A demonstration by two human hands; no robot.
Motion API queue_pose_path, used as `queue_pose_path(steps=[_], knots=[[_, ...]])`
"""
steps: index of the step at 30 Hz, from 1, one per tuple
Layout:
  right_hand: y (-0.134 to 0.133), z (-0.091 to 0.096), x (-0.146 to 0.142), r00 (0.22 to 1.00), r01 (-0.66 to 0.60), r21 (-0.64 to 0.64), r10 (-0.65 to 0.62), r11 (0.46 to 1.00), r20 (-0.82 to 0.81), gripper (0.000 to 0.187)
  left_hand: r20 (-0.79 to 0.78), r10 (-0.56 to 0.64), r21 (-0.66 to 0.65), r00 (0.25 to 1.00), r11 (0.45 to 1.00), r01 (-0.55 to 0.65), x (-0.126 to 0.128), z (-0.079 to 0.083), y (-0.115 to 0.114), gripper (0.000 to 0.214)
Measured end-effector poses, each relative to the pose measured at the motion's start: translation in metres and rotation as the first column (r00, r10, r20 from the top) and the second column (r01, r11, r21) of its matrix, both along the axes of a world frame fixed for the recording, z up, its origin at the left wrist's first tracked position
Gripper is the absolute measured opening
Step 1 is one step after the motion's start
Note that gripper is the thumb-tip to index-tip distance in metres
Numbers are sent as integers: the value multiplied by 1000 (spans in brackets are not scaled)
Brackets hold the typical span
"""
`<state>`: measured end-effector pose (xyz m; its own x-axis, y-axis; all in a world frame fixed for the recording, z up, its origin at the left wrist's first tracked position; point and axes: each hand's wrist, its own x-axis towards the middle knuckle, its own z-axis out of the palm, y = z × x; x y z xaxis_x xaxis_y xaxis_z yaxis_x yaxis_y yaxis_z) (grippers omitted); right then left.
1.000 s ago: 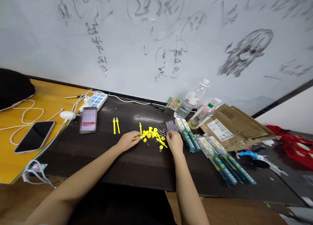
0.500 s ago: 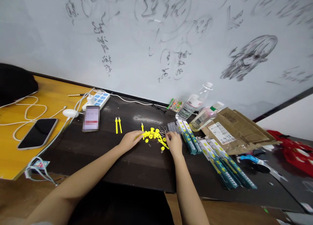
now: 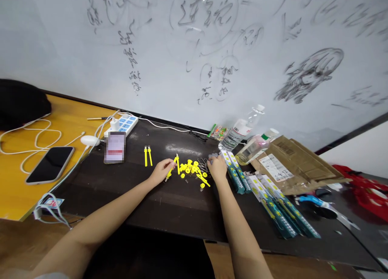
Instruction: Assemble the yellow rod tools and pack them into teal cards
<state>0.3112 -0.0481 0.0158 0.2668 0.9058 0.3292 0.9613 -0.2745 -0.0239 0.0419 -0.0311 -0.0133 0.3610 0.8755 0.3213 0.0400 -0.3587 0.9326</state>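
Note:
My left hand (image 3: 161, 170) pinches a thin yellow plastic stick (image 3: 169, 173), held at a slant over the dark table. Just right of it, another yellow stick with a metal tip (image 3: 177, 164) lies close to the fingers. A loose pile of small yellow plastic parts (image 3: 190, 166) spreads between my hands, with tiny springs near it. My right hand (image 3: 217, 169) is curled over a row of grey translucent tubes (image 3: 213, 155); its fingertips are mostly hidden. Bent metal wire clips (image 3: 201, 163) lie left of that hand. Two yellow sticks with metal tips (image 3: 147, 156) lie side by side farther left.
Long printed boxes (image 3: 235, 172) lie right of my right hand, with more boxes (image 3: 280, 204) beyond. Two bottles (image 3: 239, 129), a cardboard parcel (image 3: 281, 162) and blue-white scissors (image 3: 327, 206) are farther right. On the left are a propped phone (image 3: 115, 147), a power strip (image 3: 129, 123) and cables.
My left hand has drawn back slightly left from the pile with a yellow stick. My right hand has moved up from the pile's edge onto the grey tubes.

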Motion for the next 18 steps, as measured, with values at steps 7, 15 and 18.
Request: queue_pose_path(steps=[7,15,18], knots=[[55,12,3,1000,15,-317,-9,948,23,30,-115,67,-17,991,997,-69,-6,0,2,36],[77,18,16,999,-28,-487,4,873,-51,31,-129,63,-31,990,997,-68,-5,0,1,37],[71,26,25,995,-83,-510,42,856,-91,25,-130,67,-22,989,997,-70,-5,2,1,36]])
